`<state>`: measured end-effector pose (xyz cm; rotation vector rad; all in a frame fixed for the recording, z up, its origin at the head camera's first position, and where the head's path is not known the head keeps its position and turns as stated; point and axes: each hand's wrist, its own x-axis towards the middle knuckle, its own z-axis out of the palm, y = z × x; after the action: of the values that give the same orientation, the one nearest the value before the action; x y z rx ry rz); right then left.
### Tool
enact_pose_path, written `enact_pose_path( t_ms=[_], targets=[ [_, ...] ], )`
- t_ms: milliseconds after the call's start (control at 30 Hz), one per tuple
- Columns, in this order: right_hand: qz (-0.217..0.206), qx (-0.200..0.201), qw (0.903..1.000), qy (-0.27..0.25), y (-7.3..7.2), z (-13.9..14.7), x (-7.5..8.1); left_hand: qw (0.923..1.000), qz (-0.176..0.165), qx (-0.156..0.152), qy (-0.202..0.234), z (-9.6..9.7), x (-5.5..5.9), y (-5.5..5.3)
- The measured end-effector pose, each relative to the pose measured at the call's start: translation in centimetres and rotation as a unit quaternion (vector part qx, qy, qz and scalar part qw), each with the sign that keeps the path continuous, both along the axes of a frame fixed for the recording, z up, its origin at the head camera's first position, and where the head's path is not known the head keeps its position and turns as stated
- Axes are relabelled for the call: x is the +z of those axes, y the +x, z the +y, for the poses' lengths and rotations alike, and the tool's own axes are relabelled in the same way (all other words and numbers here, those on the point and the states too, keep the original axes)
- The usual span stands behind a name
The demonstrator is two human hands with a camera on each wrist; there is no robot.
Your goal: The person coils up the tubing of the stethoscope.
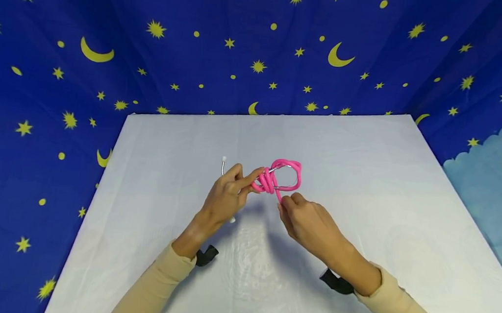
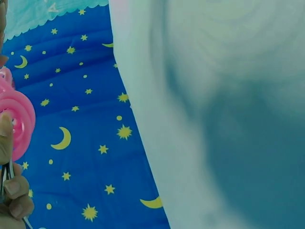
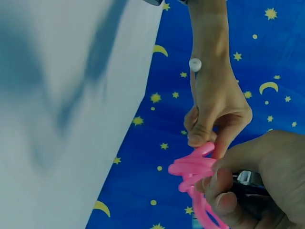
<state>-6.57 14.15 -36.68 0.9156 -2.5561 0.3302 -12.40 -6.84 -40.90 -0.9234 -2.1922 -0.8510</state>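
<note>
A pink stethoscope [image 1: 268,180] is held up over the table, its tubing wound several times around its own middle and looped at the right. My left hand [image 1: 226,194] grips the left side of the bundle by the metal ear tubes. One white ear tip [image 1: 224,159] sticks out beyond this hand, another [image 1: 232,220] below it. With curled fingers my right hand [image 1: 309,225] pinches a stretch of tubing below the wraps. In the right wrist view, a silver and black part [image 3: 248,179] shows in the right hand, mostly hidden by fingers.
The white-covered table [image 1: 168,145] stretches out beneath both hands. Behind it and to the left hangs a blue cloth [image 1: 227,7] with yellow stars and moons. A light blue panel [image 1: 497,171] is at the right. Black straps [image 1: 337,282] hang at the wrists.
</note>
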Motion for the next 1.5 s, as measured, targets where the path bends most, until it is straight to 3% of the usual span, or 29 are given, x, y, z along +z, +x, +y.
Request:
enact_pose_path(
  t_ms=[133,300,467,600,767,967,1267,1500],
  targets=[
    [0.006,0.018,0.9998,0.004,-0.1,0.0,0.3,0.9994,0.005,-0.006,-0.033,-0.2,-0.2,0.0],
    [0.025,0.085,0.996,-0.013,-1.4,0.8,0.3,0.9988,0.025,-0.021,-0.037,-0.4,0.0,0.0],
    [0.096,0.135,0.9857,-0.031,-3.3,1.9,-0.2,0.9967,0.035,-0.072,-0.012,-0.6,-0.3,-0.1],
    [0.144,0.143,0.9749,-0.092,-4.3,2.1,-0.7,0.9936,0.048,-0.102,-0.003,-0.5,-0.8,-0.1],
    [0.178,0.129,0.9633,-0.154,-4.5,1.9,-1.1,0.9932,0.066,-0.095,0.011,-0.5,-0.8,-0.2],
    [0.212,0.115,0.9604,-0.14,-4.6,1.9,-1.4,0.9941,0.064,-0.085,0.022,-0.4,-0.8,0.1],
    [0.211,0.152,0.9483,-0.183,-5.4,2.0,-1.9,0.9962,0.046,-0.066,0.033,-0.1,-0.7,0.6],
    [0.191,0.147,0.9504,-0.196,-5.2,2.1,-1.6,0.995,0.062,-0.065,0.043,0.1,-0.5,0.6]
  ],
)
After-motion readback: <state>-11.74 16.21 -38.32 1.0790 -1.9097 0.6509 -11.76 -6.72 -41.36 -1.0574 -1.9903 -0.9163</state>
